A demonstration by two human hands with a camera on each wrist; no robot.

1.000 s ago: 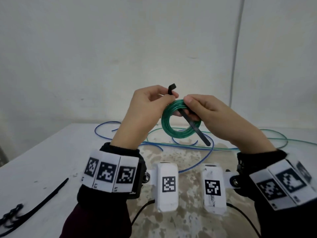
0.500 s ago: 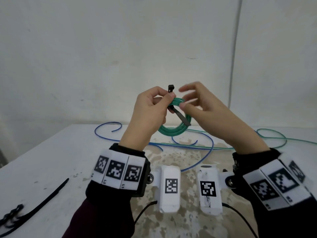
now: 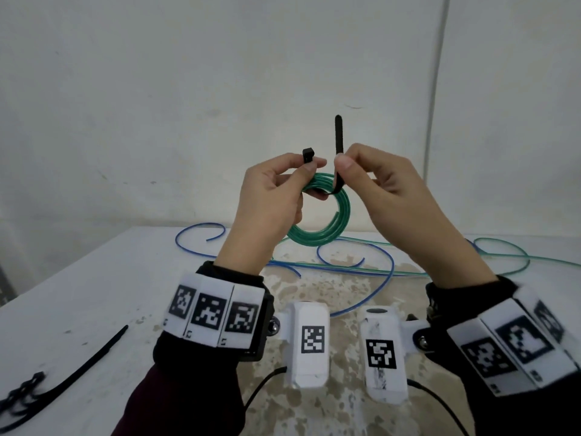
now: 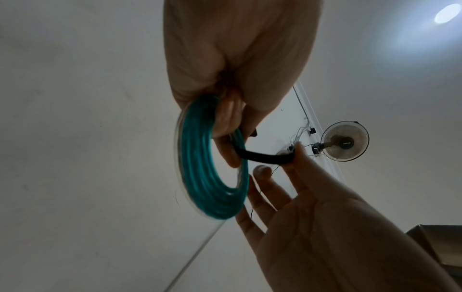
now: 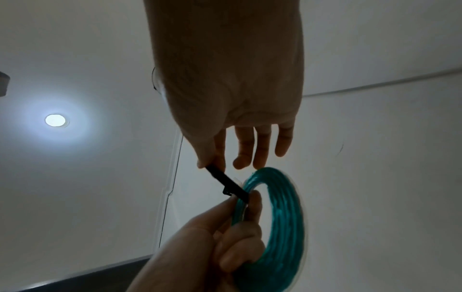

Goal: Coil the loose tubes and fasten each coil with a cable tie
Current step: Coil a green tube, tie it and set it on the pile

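Left hand (image 3: 270, 196) grip pinches green tube coil (image 3: 327, 228) plus black cable tie (image 3: 339, 143) head; right hand (image 3: 377, 180) grip pinches tail. Tie's wrap mid-frame hidden behind fingers.

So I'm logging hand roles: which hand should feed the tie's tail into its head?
The right hand: it already pinches the cable tie tail upright, while the left hand steadies the green coil and the head.

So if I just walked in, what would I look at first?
Probably the green coil held up in the air between both hands, above the table. The left hand grips the coil and the head of a black cable tie, while the right hand pinches its tail pointing straight up. Behind them, loose blue and green tubes sprawl across the table.
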